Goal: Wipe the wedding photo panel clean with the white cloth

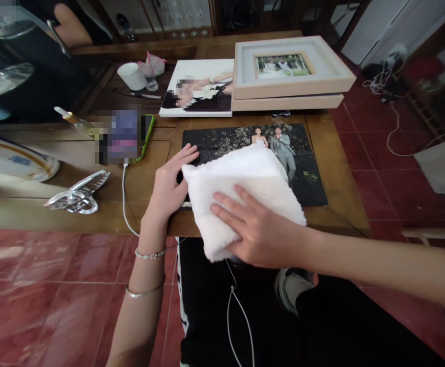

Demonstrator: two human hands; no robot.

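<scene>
A dark photo panel showing a couple lies flat on the wooden table. A white fluffy cloth covers its left part. My right hand lies flat on the cloth with fingers stretched out, pressing it onto the panel. My left hand rests on the panel's left edge, fingers spread, touching the cloth's corner. Two bracelets circle my left wrist.
Behind the panel lie a canvas photo and two stacked pale wooden frames. To the left are a phone in a green case with a white cable, a silver hair claw, a white cup, a small bottle and a plate.
</scene>
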